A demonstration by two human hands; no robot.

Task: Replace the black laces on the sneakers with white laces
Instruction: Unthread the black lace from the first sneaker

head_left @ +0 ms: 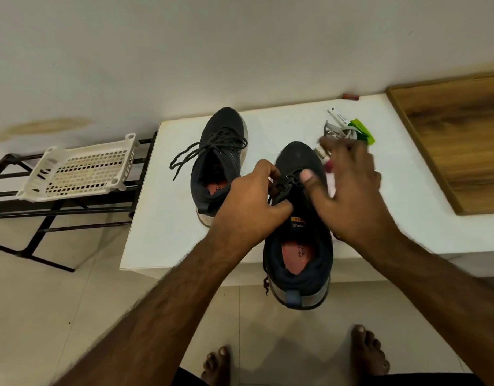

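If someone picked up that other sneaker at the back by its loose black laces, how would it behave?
The back sneaker would probably dangle and swing, since its black laces lie limp and curly across the white table. It looks fairly light: soft knit upper, foam-like sole. The laces seem threaded, so they would likely hold.

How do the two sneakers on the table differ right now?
The far sneaker lies wholly on the white table, untouched; the near sneaker overhangs the table's front edge, with the left hand pinching its black lace and the right hand over it. The far sneaker's lace ends trail loose to its left. Both are dark, with black laces and reddish insoles.
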